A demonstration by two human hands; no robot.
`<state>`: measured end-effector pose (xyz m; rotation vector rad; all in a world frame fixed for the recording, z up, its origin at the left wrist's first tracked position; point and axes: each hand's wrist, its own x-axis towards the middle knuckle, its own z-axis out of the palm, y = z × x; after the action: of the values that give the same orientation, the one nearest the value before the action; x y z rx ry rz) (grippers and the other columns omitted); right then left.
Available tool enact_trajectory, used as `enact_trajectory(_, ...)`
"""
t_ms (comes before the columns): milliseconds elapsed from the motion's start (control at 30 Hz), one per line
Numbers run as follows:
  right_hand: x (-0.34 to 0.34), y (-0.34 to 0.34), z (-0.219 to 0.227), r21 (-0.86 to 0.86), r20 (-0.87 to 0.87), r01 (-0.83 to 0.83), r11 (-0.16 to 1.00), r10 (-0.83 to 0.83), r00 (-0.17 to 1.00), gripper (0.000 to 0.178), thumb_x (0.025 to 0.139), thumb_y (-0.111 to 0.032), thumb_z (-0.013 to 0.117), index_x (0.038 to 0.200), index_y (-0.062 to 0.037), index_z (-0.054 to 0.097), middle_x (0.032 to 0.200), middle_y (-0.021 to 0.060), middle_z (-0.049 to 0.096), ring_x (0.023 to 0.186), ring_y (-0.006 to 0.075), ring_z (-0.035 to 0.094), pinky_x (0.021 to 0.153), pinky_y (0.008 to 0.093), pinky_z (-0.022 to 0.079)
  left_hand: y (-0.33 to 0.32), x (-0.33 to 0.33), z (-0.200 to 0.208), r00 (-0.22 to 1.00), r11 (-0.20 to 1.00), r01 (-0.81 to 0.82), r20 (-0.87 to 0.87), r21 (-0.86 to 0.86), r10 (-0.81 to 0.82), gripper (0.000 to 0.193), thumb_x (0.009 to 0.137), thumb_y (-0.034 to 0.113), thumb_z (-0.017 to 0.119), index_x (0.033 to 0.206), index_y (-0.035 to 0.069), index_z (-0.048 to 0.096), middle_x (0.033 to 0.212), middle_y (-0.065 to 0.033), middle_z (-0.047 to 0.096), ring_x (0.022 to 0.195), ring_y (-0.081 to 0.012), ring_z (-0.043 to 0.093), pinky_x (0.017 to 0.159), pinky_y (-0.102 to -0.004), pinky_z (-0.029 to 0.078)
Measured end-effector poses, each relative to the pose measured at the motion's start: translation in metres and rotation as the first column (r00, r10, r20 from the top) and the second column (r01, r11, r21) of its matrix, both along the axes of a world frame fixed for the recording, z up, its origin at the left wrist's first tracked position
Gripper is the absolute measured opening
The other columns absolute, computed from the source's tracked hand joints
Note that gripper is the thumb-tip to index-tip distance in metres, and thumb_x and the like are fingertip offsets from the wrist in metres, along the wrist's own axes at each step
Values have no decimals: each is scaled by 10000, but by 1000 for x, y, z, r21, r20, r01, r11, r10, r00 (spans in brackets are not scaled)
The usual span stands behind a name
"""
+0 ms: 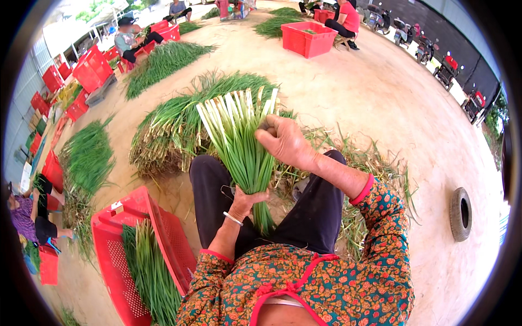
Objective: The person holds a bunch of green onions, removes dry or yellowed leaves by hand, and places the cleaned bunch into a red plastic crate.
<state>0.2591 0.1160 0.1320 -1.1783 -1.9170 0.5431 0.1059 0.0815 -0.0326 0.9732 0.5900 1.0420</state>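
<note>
A fanned bunch of garlic chives (242,146) stands up between my knees, its white stem ends pointing away from me and its green leaves gathered below. My left hand (244,205) is wrapped round the leafy part, and the leaf tips hang out beneath it. At the bunch's right edge, close to the white ends, my right hand (284,142) is closed with its thumb and fingers pinched. Whatever lies between those fingertips is hidden. Just beyond the bunch lies a large heap of chives (174,127) with their roots toward me.
A red crate (155,217) holding chives stands at my left. Stripped leaf waste (375,179) litters the ground at my right, with a tyre (460,214) farther out. More chive heaps (166,62), red crates (309,39) and several seated people surround the yard; parked motorbikes (427,49) line the far right.
</note>
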Motion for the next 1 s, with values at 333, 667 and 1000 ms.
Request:
enact_trajectory(333,138,69,59,921,388,-67,384,-920,51,47,818,-73,481,864,-78,470,490,-9,432,378,145,467,325,321,360,4,-8,-21,992,992,-123,-17,4,123,356,628,-109,674,960,19,649,857,-42,658,731,-135,619,669,-279,512)
enact_trajectory(667,52,25,76,703,543,-244,668,-281,791,133,749,-206,672,783,-85,627,869,51,555,909,221,537,766,379,447,0,-1,-30,980,984,-148,-119,98,159,340,618,-42,681,955,-8,660,864,-68,676,732,-146,632,697,-279,506)
enact_trajectory(1000,38,38,40,519,789,-420,745,-228,571,83,707,-180,579,674,-103,579,849,24,533,863,188,498,764,346,372,-7,1,-3,997,997,69,41,28,-70,501,597,22,733,1076,-3,590,889,-85,643,720,-154,596,648,-293,492)
